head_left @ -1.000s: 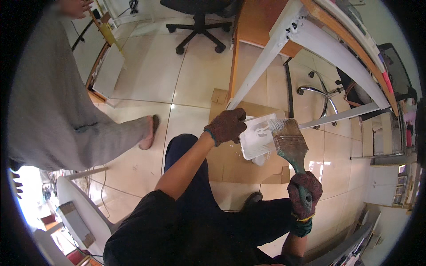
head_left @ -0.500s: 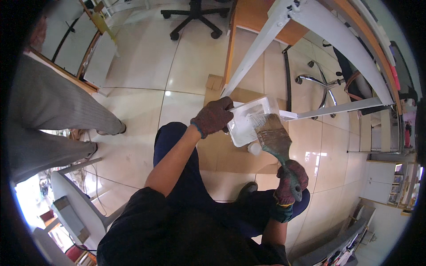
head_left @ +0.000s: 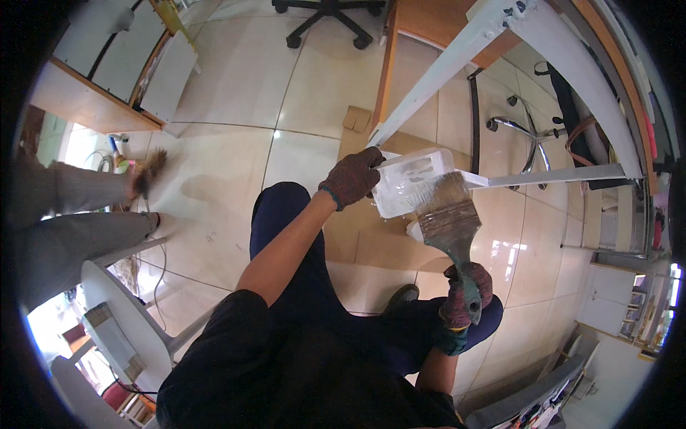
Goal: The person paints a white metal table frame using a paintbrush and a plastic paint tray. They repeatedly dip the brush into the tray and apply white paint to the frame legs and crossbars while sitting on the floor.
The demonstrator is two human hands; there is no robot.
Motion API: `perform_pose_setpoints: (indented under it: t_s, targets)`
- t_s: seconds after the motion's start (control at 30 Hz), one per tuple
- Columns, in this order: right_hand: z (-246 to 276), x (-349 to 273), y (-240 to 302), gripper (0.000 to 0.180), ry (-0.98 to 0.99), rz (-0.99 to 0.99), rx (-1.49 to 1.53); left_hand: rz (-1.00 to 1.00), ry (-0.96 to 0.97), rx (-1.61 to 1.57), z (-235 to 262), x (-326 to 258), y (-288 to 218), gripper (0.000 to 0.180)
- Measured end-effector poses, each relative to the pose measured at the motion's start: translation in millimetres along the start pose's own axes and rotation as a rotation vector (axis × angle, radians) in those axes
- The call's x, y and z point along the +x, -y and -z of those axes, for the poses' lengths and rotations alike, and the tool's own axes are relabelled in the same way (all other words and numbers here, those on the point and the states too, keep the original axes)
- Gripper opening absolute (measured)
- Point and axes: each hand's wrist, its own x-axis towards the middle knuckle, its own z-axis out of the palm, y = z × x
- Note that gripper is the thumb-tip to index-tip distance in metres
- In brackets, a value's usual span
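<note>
My left hand, in a dark knitted work glove, grips the left edge of a clear plastic tub with white paint inside. A wide paintbrush with a worn green handle is in my gloved right hand, its fingers closed round the handle. The bristles lie against the tub's right side, with white on their tips. Behind the tub is the white metal leg of a desk. A small white object shows partly below the tub, beside the brush.
Flattened cardboard covers the tiled floor under the tub. The desk's frame rises at the right, with a chrome chair base beyond it. A black wheeled chair base stands ahead. At left are another person's legs and a white chair.
The tub has tilted and the brush has shifted slightly up and right at its edge. At left, the other person's near leg has moved back, and a dark bristly brush now shows beside it.
</note>
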Motion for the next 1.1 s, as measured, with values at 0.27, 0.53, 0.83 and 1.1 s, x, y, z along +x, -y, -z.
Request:
perform_pose_setpoints:
  t_s: [0.27, 0.53, 0.83, 1.1]
  targets:
    - [-16, 4, 9, 0.03, 0.003, 0.136, -0.243, 0.08, -0.023, -0.003, 12, -11, -16, 0.028]
    - [-22, 18, 62, 0.026, 0.078, 0.13, -0.613, 0.073, 0.008, -0.02, 37, -29, -38, 0.024]
    - [-10, 31, 87, 0.012, 0.114, 0.436, -0.413, 0.095, 0.019, -0.115, 63, -47, -64, 0.02]
    - [13, 81, 162, 0.028, 0.447, 0.66, -0.571, 0.016, -0.041, -0.202, 97, -51, -90, 0.016]
